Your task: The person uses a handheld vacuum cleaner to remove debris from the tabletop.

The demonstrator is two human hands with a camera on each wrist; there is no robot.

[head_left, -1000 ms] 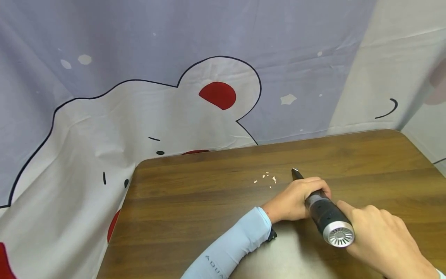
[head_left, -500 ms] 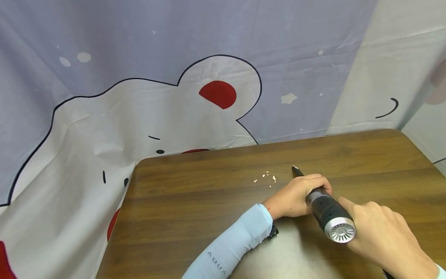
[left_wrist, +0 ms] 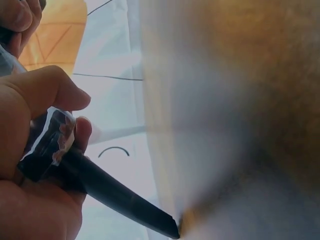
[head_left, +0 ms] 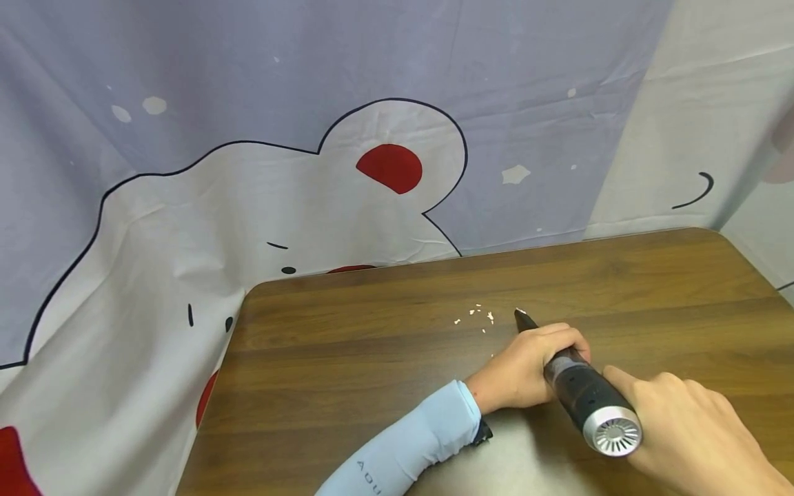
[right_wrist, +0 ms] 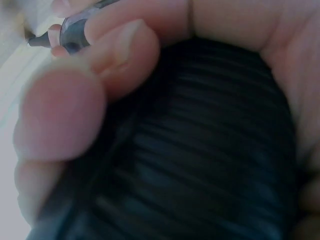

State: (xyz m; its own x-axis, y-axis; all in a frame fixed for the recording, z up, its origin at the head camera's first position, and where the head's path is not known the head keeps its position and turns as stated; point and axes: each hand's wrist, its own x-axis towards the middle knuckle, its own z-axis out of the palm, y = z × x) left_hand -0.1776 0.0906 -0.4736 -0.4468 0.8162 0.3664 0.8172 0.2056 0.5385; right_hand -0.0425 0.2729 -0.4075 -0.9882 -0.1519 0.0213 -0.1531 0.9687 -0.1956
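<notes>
A wood-grained tabletop (head_left: 347,365) with rounded corners spans the lower part of the head view, and above its right half a black handheld vacuum (head_left: 589,396) slants from lower right toward the centre. Its silver vented end faces the camera; its narrow nozzle (head_left: 526,321) points up and left, and whether the tip touches the wood I cannot tell. The left hand (head_left: 527,368) is wrapped round the vacuum's front part. The right hand (head_left: 688,424), at lower right, has its fingers curled round the ribbed black body, as the right wrist view shows. Small white scraps (head_left: 490,317) lie scattered just left of the nozzle. A pale blue sleeve (head_left: 403,441) crosses the lower centre, beside a whitish sheen on the wood. Behind, a lavender-and-white cloth (head_left: 533,103) fills the upper frame, printed with a black-outlined bear-like shape and red patches.
</notes>
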